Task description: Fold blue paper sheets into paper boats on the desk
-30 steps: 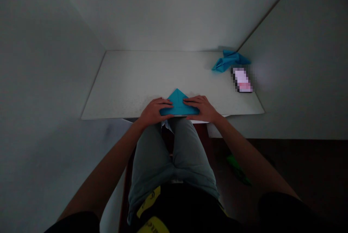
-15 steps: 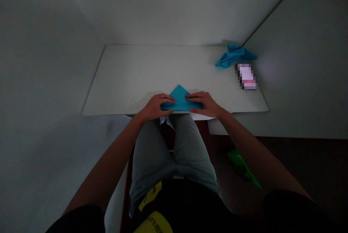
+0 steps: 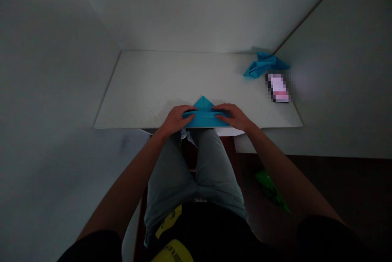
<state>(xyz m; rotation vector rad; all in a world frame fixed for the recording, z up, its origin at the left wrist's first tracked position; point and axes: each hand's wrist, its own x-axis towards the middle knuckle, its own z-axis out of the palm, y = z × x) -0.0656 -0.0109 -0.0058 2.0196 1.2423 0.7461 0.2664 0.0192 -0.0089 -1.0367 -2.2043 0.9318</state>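
Observation:
A sheet of blue paper (image 3: pixel 204 120) lies folded at the front edge of the white table, its pointed tip facing away from me and a wide flap along the near side. My left hand (image 3: pixel 178 117) grips the left end of that flap between thumb and fingers. On the opposite end, my right hand (image 3: pixel 232 116) pinches the paper the same way. Parts of both paper ends are hidden under the fingers.
Folded blue paper shapes (image 3: pixel 265 65) sit at the table's back right corner. Just in front of them lies a phone (image 3: pixel 278 87), blurred by pixels. The white table (image 3: pixel 159 78) meets walls at the back and right. A green bag-like thing (image 3: pixel 271 188) is on the dark floor.
The near part of the paper has been raised and now stands further up over the pointed part, covering more of it. Both thumbs have moved up with it.

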